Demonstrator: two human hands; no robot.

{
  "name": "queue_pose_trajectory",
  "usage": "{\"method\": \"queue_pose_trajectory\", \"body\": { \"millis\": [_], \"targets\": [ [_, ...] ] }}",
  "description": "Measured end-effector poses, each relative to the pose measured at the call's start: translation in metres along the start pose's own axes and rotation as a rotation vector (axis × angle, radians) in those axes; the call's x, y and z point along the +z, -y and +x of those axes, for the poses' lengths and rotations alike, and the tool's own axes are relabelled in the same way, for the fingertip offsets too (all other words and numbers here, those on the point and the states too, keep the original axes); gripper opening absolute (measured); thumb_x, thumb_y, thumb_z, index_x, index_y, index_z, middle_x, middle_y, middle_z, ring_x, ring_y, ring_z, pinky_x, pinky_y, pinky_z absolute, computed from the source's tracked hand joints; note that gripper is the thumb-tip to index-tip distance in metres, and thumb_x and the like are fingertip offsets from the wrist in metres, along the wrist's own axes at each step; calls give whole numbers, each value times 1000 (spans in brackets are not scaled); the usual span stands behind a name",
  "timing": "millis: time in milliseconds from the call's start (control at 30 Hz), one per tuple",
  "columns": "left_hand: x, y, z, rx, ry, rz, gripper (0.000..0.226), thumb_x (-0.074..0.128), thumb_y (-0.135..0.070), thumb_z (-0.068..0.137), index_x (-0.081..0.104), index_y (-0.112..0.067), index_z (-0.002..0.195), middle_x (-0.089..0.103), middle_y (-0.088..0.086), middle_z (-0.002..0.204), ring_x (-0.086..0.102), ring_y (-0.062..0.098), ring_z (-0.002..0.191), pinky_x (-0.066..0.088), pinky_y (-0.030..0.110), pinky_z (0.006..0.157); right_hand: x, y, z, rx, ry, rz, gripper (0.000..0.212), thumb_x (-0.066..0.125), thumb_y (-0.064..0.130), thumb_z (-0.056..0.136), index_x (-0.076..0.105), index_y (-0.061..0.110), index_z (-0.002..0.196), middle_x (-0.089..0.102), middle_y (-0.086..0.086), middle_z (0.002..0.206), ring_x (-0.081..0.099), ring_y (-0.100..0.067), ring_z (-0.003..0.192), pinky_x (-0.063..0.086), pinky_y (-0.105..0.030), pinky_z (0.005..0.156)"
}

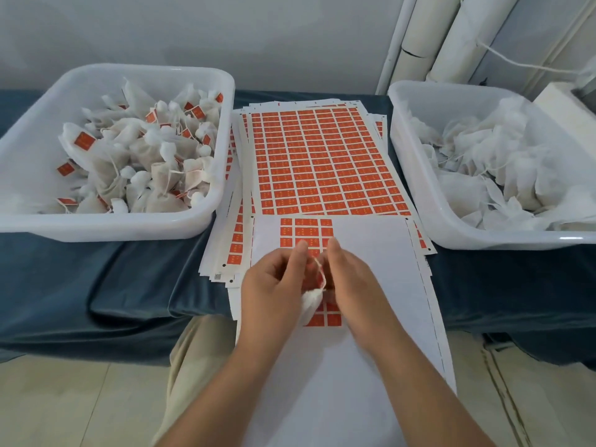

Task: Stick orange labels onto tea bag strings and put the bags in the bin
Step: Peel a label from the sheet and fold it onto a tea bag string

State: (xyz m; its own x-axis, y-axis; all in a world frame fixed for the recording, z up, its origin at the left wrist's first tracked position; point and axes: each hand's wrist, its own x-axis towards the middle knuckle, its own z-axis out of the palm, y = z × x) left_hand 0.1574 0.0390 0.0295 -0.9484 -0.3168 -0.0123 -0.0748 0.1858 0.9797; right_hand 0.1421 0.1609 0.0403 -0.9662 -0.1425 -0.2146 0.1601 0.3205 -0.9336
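Note:
Both hands meet over the near sheet of orange labels (306,232). My left hand (274,285) grips a white tea bag (310,303), most of it hidden under the palm. Its white string (319,266) loops up between the two hands. My right hand (346,279) pinches at the string, with a sliver of orange showing between the fingers. A full sheet of orange labels (322,162) lies further back in the middle. The left white bin (29,146) holds several bags with orange labels. The right white bin (416,175) holds several bags with no labels showing.
A dark blue cloth (96,285) covers the table. Stacked label sheets (237,221) fan out to the left under the top one. White pipes (419,37) stand against the wall at the back right. My lap and a pale floor (64,408) show below the table edge.

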Motion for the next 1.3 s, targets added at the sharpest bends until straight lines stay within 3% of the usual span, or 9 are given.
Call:
{"method": "queue_pose_trajectory", "body": {
  "millis": [100, 200, 333, 467, 533, 800, 1033, 1167, 1300],
  "targets": [
    [-3, 5, 0, 39, 32, -61, 31, 57, -49, 104, 78, -38, 85, 78, -13, 83, 77, 8, 83, 60, 16, 73, 1, -6, -1, -34, -32, 116, 36, 52, 71, 95, 72, 41, 102, 76, 21, 99, 73, 1, 95, 57, -11, 73],
    [-12, -1, 3, 26, 185, -23, 28, 67, -61, 92, 74, -35, 98, 78, -11, 92, 77, 13, 86, 66, 31, 76, -4, -3, 0, -67, -69, 100, 23, 64, 53, 98, 73, 31, 95, 76, 13, 90, 75, -7, 87, 60, -18, 72],
    [-23, -13, 11, 82, 389, 179, 49, 85, -65, 75, 62, -42, 112, 70, -22, 96, 71, 7, 86, 61, 19, 70, -11, 8, 9, -84, -116, 88, 21, 69, 50, 96, 71, 30, 90, 73, 10, 81, 73, -9, 79, 59, -18, 68],
    [-25, -17, 19, 77, 335, 165, 34, 83, -36, 87, 67, -36, 117, 75, -17, 86, 74, 7, 79, 62, 19, 72, -21, 15, 11, -58, -46, 200, 32, 63, 65, 91, 75, 39, 104, 78, 14, 101, 76, -7, 96, 63, -26, 83],
    [-26, -15, 20, 78, 299, 93, 28, 81, -30, 90, 68, -32, 115, 77, -14, 84, 76, 6, 79, 60, 16, 73, -24, 16, 11, -51, 0, 247, 28, 67, 58, 93, 73, 41, 115, 77, 17, 112, 76, -8, 103, 62, -31, 90],
    [-27, -17, 21, 134, 215, 29, 66, 75, -50, 76, 45, -55, 135, 77, -19, 85, 77, 4, 81, 55, 8, 69, -24, 10, 8, 1, -13, 223, 19, 73, 32, 97, 72, 43, 113, 78, 18, 110, 76, -6, 103, 62, -34, 93],
    [-38, -12, 25, 251, 332, 254, 26, 66, -37, 100, 57, -61, 104, 68, -37, 98, 69, -7, 92, 53, 5, 69, -29, 17, 6, -63, 8, -45, 46, 69, 41, 99, 55, 49, 142, 77, 27, 104, 73, 4, 101, 55, -24, 93],
    [-43, -10, 31, 240, 412, 293, 20, 64, -39, 101, 56, -58, 103, 69, -34, 97, 70, -6, 89, 52, 5, 66, -31, 19, 9, -107, 12, -204, 51, 69, 43, 99, 49, 54, 144, 74, 33, 105, 69, 11, 99, 46, -10, 81],
    [-51, -11, 34, 296, 533, 202, 16, 54, -55, 93, 63, -47, 103, 72, -22, 101, 70, 5, 98, 58, 15, 78, -40, 18, 13, -91, 89, -155, 49, 70, 36, 99, 52, 50, 142, 77, 26, 104, 72, 5, 100, 55, -20, 87]
  ]
}}
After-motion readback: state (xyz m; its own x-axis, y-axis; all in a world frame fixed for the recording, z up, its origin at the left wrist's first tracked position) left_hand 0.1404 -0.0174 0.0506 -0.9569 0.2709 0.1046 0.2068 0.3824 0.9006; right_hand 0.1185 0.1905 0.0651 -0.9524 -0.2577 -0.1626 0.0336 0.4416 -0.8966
